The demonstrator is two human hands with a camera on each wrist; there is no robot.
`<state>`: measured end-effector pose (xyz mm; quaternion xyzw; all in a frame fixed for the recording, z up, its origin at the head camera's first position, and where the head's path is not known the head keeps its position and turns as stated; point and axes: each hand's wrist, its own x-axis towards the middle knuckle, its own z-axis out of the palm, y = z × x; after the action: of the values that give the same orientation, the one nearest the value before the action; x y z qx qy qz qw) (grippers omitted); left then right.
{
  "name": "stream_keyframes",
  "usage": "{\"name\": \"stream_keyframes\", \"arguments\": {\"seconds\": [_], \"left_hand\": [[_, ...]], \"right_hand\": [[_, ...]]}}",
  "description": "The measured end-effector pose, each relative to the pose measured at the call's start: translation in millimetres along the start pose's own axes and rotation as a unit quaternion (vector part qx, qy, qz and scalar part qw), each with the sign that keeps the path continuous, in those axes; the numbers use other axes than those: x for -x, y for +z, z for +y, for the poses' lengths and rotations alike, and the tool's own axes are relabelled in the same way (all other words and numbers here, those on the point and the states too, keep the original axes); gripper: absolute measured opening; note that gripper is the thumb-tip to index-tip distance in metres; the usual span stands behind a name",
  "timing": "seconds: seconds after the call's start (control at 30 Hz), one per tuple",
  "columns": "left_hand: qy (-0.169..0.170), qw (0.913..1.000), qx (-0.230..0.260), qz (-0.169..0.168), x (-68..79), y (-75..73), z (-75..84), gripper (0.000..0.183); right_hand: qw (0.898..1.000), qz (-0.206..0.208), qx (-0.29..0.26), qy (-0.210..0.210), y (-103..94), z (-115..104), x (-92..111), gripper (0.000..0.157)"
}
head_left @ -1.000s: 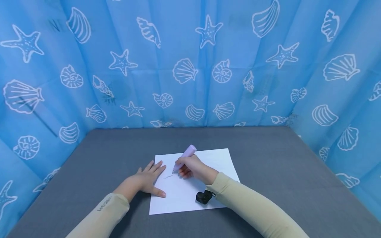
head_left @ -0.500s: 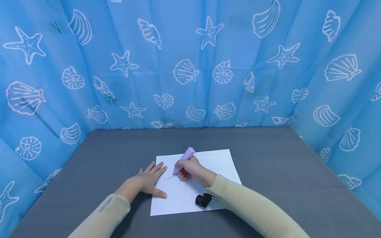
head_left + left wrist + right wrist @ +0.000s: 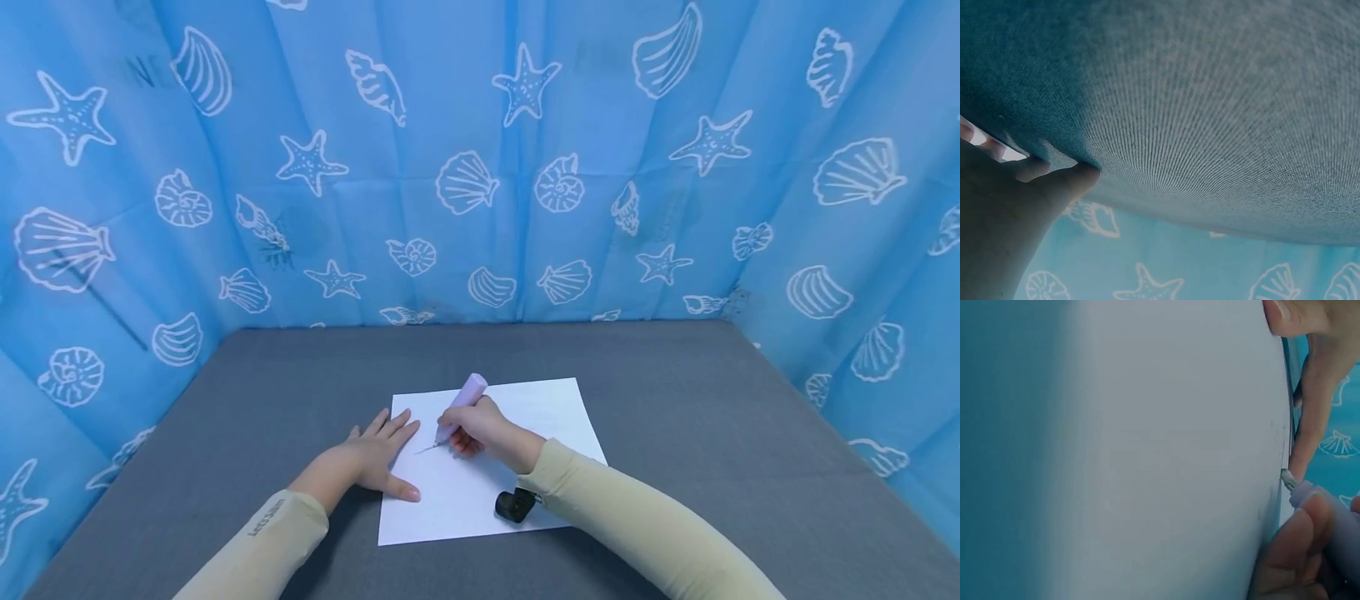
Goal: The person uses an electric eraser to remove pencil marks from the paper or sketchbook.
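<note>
A sheet of white paper [image 3: 450, 517] lies on the grey cloth-covered table. My left hand [image 3: 363, 460] rests with spread fingers over the paper's left edge, its thumb on the sheet. In my right hand [image 3: 491, 429], thumb and fingers pinch a thick lilac pen [image 3: 467, 398], slanted with its top away from me. The right wrist view shows the pen's silver metal tip [image 3: 1288, 479] at the paper's surface. A short thin dark line [image 3: 426, 450] runs left from the tip. In the left wrist view, the left hand [image 3: 1016, 200] appears in shadow at the left.
A small black device [image 3: 515, 505] hangs at the right wrist, over the paper's lower part. Grey tablecloth [image 3: 675, 400] surrounds the sheet. A blue curtain [image 3: 420, 100] with white shells and starfish stands behind and at both sides of the table.
The pen and right hand have shifted slightly down and toward me, bringing the tip to the right end of the line. My left hand stays in place.
</note>
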<state>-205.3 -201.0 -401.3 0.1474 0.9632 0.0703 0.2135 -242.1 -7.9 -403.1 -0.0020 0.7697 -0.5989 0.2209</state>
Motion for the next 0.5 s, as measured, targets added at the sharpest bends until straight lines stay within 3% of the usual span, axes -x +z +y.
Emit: {"name": "stream_keyframes", "arguments": {"seconds": [0.3,0.5], "left_hand": [[-0.003,1.0,0.0,0.001,-1.7,2.1,-1.8,0.111],[-0.002,1.0,0.001,0.001,-0.1,0.9,-0.5,0.111]], "right_hand": [[0.997,-0.078,-0.027,0.011,-6.5,-1.2,0.8,0.017],[0.998,-0.064,-0.03,-0.001,-3.7,-2.5,1.4,0.016]]}}
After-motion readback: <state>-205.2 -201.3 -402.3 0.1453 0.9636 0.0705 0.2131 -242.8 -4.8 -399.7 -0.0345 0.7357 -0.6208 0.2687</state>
